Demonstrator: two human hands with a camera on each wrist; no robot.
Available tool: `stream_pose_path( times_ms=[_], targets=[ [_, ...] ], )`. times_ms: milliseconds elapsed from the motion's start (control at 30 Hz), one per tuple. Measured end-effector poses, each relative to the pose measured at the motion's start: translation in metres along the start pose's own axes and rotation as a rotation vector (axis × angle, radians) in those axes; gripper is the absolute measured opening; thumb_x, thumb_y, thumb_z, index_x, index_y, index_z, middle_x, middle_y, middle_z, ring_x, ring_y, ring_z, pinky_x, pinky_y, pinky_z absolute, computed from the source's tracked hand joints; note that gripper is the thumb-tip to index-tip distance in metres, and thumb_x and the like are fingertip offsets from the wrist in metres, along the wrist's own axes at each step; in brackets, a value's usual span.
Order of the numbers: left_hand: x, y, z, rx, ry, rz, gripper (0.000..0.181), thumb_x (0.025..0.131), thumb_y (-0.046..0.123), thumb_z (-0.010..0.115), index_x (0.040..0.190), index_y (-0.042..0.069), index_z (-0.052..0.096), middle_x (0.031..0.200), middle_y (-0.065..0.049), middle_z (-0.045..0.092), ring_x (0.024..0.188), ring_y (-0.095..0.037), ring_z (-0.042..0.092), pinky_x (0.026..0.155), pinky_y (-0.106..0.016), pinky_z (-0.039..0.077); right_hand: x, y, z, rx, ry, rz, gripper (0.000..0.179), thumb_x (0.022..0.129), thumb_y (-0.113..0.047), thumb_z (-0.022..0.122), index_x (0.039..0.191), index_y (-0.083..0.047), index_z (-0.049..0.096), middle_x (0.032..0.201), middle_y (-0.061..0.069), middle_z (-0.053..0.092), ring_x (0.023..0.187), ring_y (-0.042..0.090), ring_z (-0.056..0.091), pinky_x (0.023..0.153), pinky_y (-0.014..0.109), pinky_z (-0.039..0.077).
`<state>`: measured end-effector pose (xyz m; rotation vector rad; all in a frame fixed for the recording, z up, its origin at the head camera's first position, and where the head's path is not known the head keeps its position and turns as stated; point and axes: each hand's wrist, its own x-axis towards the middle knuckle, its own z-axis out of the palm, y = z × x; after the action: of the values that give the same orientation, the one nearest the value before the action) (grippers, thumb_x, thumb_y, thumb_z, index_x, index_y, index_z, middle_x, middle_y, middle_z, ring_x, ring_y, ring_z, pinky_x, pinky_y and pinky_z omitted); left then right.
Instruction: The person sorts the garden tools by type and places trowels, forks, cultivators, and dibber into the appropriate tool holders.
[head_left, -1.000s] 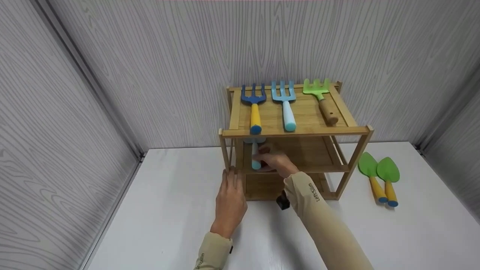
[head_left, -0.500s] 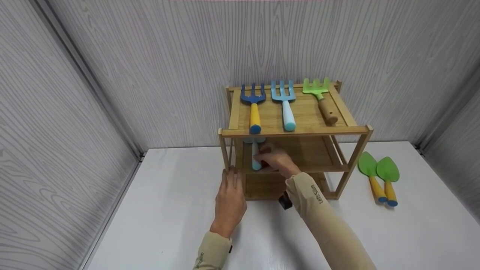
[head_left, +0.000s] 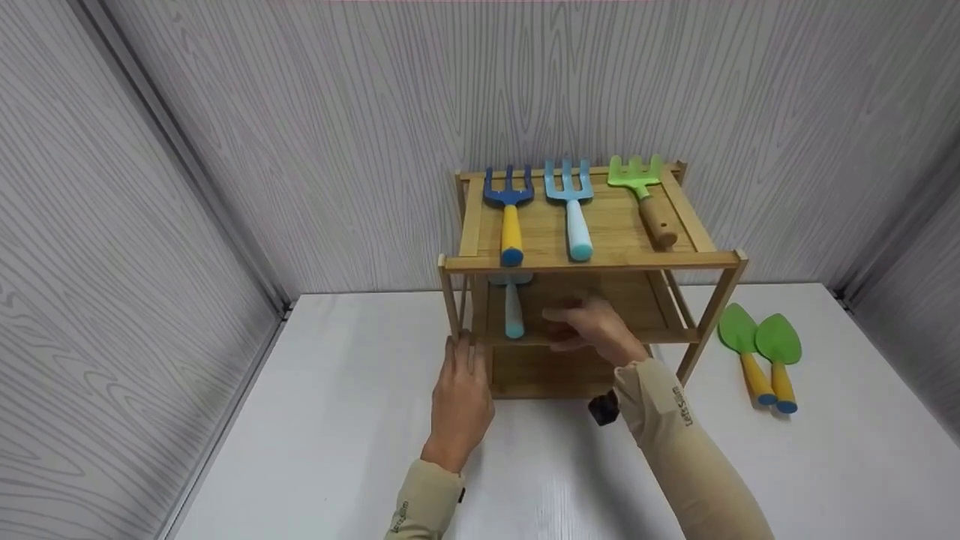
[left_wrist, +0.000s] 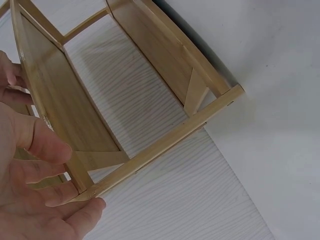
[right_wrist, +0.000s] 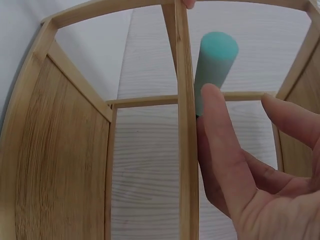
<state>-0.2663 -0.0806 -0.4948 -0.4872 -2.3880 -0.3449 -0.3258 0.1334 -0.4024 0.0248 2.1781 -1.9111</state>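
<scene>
My right hand [head_left: 600,330] is at the middle shelf [head_left: 634,296] of a wooden rack [head_left: 637,260], fingers spread and relaxed, holding nothing. To its left on that shelf lies a hand fork with a pale blue handle [head_left: 514,311]; the upper shelf partly hides its tines. In the right wrist view, the handle's teal end [right_wrist: 219,47] shows beyond the fingertips, apart from them. My left hand [head_left: 460,401] rests its fairly straight fingers against the rack's front left post. The left wrist view shows its fingertips [left_wrist: 90,215] right at the post and rail.
On the top shelf lie a dark blue hand fork [head_left: 511,232], a light blue one [head_left: 577,225] and a green one [head_left: 657,221] with a wooden handle. Two green trowels [head_left: 778,345] lie on the white table [head_left: 352,390] right of the rack. Walls stand behind and at both sides.
My right hand has let go of the pale blue hand fork and moved right, away from its handle. The fork stays on the middle shelf. My left hand keeps its place.
</scene>
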Motion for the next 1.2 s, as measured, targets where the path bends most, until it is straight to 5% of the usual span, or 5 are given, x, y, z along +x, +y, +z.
stream_pose_path(
  times_ms=[400,667,900,1200],
  targets=[
    [-0.002,0.001,-0.002,0.033,-0.007,0.018,0.046,0.086,-0.010,0.070,0.129,-0.016,0.055,0.136,-0.033,0.048,0.126,-0.051,0.050,0.102,-0.046,0.050,-0.021,0.010,-0.030,0.046,-0.005,-0.040,0.084,0.094,-0.012,0.069,0.158,-0.001,0.016,0.142,0.032,0.047,0.104,0.037,0.069,0.078,0.044,0.062],
    [-0.001,0.002,-0.002,-0.006,-0.009,0.008,0.046,0.086,-0.013,0.068,0.130,-0.016,0.054,0.137,-0.034,0.047,0.128,-0.053,0.048,0.102,-0.047,0.050,-0.034,0.017,-0.045,0.077,-0.002,-0.017,0.076,0.096,-0.012,0.069,0.154,0.003,0.022,0.139,0.029,0.049,0.105,0.035,0.069,0.082,0.047,0.061],
    [-0.001,0.000,-0.001,0.048,-0.007,0.005,0.045,0.085,-0.007,0.073,0.126,-0.015,0.056,0.138,-0.032,0.048,0.128,-0.051,0.050,0.099,-0.043,0.052,-0.045,0.021,-0.059,0.089,-0.043,-0.039,0.067,0.098,-0.013,0.066,0.149,0.010,0.030,0.136,0.031,0.053,0.107,0.032,0.069,0.086,0.048,0.059],
    [0.000,-0.001,0.001,0.056,-0.009,0.010,0.051,0.086,-0.005,0.074,0.132,-0.015,0.053,0.139,-0.032,0.048,0.128,-0.050,0.050,0.102,-0.044,0.050,-0.053,0.028,-0.074,-0.005,-0.036,-0.073,0.065,0.099,-0.016,0.066,0.147,0.015,0.033,0.134,0.034,0.055,0.109,0.039,0.067,0.082,0.044,0.061]
  ],
)
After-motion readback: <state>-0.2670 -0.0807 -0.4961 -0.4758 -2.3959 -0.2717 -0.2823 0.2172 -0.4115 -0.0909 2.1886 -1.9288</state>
